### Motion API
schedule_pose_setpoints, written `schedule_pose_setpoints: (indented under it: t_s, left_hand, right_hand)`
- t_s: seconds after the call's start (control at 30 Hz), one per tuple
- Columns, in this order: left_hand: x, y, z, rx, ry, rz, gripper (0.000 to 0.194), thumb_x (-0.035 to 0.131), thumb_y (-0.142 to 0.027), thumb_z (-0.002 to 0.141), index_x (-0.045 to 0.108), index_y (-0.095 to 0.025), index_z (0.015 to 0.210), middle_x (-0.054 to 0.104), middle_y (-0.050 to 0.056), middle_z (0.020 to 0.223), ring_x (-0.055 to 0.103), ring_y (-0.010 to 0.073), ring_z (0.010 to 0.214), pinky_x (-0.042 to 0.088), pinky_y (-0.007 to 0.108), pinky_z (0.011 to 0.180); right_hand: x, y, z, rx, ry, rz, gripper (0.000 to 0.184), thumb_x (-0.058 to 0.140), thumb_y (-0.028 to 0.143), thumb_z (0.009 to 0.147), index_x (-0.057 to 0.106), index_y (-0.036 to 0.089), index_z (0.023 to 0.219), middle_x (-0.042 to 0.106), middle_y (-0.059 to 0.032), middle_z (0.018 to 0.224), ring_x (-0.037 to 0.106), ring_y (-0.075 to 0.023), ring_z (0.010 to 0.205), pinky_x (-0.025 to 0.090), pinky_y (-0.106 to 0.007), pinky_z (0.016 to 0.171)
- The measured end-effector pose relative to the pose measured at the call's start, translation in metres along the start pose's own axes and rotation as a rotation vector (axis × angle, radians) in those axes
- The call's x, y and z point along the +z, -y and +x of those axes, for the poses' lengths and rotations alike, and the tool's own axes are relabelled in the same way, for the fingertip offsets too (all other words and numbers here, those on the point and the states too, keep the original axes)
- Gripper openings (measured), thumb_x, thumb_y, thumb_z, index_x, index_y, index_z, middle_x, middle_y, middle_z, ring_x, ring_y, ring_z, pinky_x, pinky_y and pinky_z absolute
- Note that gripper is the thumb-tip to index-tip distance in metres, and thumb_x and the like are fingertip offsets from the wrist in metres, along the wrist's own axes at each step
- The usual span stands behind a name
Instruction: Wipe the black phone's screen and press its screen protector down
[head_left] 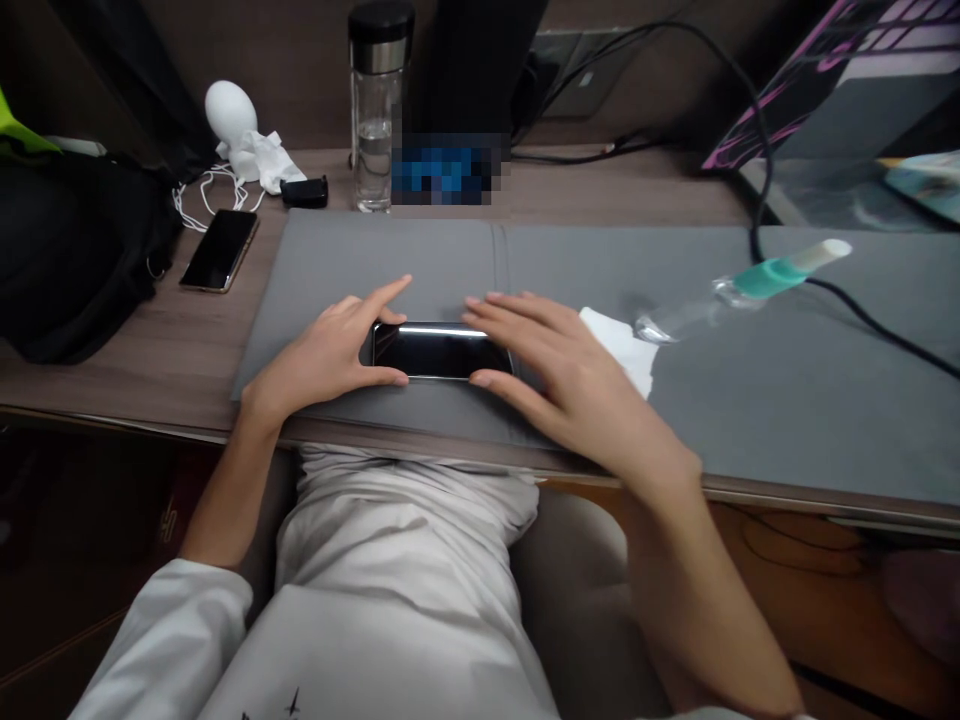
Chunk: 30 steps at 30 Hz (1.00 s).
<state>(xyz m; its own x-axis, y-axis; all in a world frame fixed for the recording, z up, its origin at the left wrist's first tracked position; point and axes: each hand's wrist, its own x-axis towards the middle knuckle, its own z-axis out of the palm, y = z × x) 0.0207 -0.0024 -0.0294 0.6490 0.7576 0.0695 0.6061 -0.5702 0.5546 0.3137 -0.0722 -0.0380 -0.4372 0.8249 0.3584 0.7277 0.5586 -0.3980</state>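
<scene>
A black smartphone (442, 352) lies lengthwise on the grey desk mat (750, 420), its glossy screen facing up. My left hand (330, 350) grips its left end, thumb along the near edge and a finger at the far edge, while the index finger points outward. Around the right end is my right hand (559, 370), with its thumb by the near edge and its fingers over the far edge. Just right of that hand lies a white tissue (622, 345). A blurred clear bottle with a teal collar and white tip (780, 278) is beside the tissue.
A second phone (221, 250) rests at the left, near white cords and a black bag (75, 250). A glass water bottle (373, 130) stands behind the mat. A black cable (761, 130) crosses the right side. The desk's front edge runs close to my lap.
</scene>
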Motion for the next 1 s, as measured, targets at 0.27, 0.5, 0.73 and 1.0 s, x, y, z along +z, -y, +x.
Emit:
schedule_pose_setpoints:
  t_s: [0.27, 0.5, 0.73, 1.0]
  left_hand:
    - [0.0, 0.001, 0.0, -0.031, 0.01, -0.053, 0.114, 0.087, -0.051, 0.09, 0.022, -0.028, 0.181, 0.069, 0.007, 0.154, 0.056, 0.0325, 0.149, 0.042, 0.045, 0.125]
    - [0.0, 0.001, 0.001, -0.031, 0.009, -0.06, 0.107, 0.085, -0.048, 0.091, 0.027, -0.03, 0.18, 0.041, 0.009, 0.182, 0.052, 0.0355, 0.155, 0.045, 0.045, 0.124]
    - [0.001, 0.002, 0.0, -0.018, 0.0, -0.059, 0.103, 0.082, -0.044, 0.092, 0.028, -0.031, 0.18, 0.046, 0.008, 0.18, 0.054, 0.0347, 0.152, 0.044, 0.048, 0.125]
    - [-0.001, 0.0, 0.0, -0.033, 0.007, -0.073, 0.101, 0.082, -0.046, 0.093, 0.032, -0.028, 0.179, 0.052, 0.01, 0.174, 0.054, 0.0346, 0.152, 0.043, 0.047, 0.126]
  right_hand:
    - [0.033, 0.022, 0.033, -0.218, 0.045, 0.003, 0.052, 0.05, 0.054, 0.115, 0.075, 0.019, 0.143, 0.071, -0.0188, 0.152, 0.06, -0.0365, 0.15, 0.045, -0.062, 0.129]
    - [0.04, 0.026, 0.043, -0.251, 0.044, 0.023, 0.047, 0.052, 0.055, 0.114, 0.08, 0.024, 0.137, 0.063, -0.0152, 0.164, 0.053, -0.0362, 0.158, 0.041, -0.064, 0.133]
    - [0.042, 0.029, 0.043, -0.206, 0.055, 0.047, 0.044, 0.054, 0.051, 0.114, 0.082, 0.024, 0.136, 0.064, -0.016, 0.163, 0.054, -0.0371, 0.158, 0.039, -0.067, 0.134]
    - [0.04, 0.031, 0.042, -0.179, 0.041, 0.043, 0.043, 0.053, 0.047, 0.115, 0.083, 0.022, 0.134, 0.066, -0.0171, 0.159, 0.053, -0.0362, 0.158, 0.039, -0.064, 0.135]
